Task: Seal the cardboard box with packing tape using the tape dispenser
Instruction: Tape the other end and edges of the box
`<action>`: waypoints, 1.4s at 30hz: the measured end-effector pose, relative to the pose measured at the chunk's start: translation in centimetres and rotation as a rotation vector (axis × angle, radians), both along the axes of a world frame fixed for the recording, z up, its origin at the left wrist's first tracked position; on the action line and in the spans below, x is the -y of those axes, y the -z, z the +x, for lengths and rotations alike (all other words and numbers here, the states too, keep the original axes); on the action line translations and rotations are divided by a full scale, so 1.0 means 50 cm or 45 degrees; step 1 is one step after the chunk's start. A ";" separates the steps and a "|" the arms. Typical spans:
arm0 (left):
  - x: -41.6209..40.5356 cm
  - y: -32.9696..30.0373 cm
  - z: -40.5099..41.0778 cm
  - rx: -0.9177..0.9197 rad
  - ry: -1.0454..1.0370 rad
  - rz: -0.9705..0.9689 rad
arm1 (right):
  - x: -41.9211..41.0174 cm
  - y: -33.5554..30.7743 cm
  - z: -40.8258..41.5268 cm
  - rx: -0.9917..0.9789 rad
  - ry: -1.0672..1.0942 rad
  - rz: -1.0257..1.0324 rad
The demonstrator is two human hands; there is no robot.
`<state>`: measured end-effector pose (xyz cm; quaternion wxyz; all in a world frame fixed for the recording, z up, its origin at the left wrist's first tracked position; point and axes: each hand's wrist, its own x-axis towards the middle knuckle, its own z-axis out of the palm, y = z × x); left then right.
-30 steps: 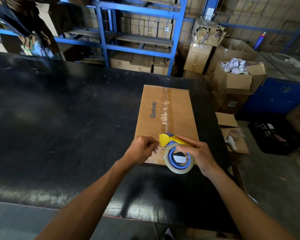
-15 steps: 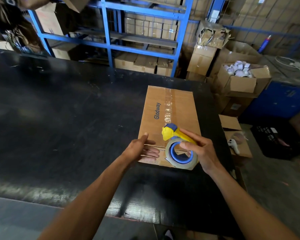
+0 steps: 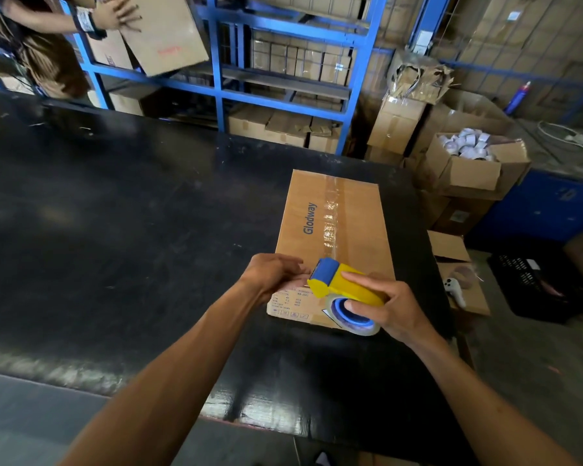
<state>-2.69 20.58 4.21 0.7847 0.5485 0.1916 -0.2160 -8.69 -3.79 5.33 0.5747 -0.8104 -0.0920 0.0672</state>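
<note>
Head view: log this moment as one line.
right hand: grips tape dispenser | left hand: rests on cardboard box beside dispenser | tape strip: along top seam | box: on black table

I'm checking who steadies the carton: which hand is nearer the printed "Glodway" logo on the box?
Left. The left hand rests on the cardboard box just below the Glodway logo; the right hand grips the tape dispenser farther toward the near right corner.

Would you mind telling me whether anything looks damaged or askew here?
The clear tape along the cardboard box seam looks wrinkled. Behind, a torn brown carton sits ragged atop a stack.
</note>
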 end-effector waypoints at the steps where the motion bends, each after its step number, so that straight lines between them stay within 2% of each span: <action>1: -0.004 0.002 0.001 0.001 -0.003 0.001 | 0.002 0.004 0.000 0.019 -0.004 -0.010; 6: -0.005 0.005 -0.004 -0.119 0.203 0.159 | 0.002 0.016 0.006 0.062 -0.030 -0.037; 9: 0.010 -0.007 -0.010 -0.181 0.288 0.041 | -0.002 0.018 0.009 0.075 -0.058 -0.060; 17: 0.035 -0.015 0.009 -0.045 0.219 0.160 | 0.013 0.024 0.012 0.096 -0.051 -0.099; 27: 0.069 -0.002 -0.004 0.283 -0.170 0.520 | 0.025 0.039 0.010 0.204 -0.059 -0.199; 30: 0.075 0.010 -0.011 0.264 -0.256 0.433 | 0.020 0.046 0.010 0.308 -0.043 -0.243; 34: 0.064 0.000 -0.010 0.170 -0.192 0.173 | 0.024 0.049 0.012 0.404 -0.013 -0.254; 38: 0.058 -0.010 -0.008 0.147 -0.138 0.169 | 0.018 0.057 0.013 0.458 -0.014 -0.264; 42: 0.045 -0.014 -0.004 0.087 -0.111 0.265 | 0.021 0.067 0.014 0.452 -0.034 -0.338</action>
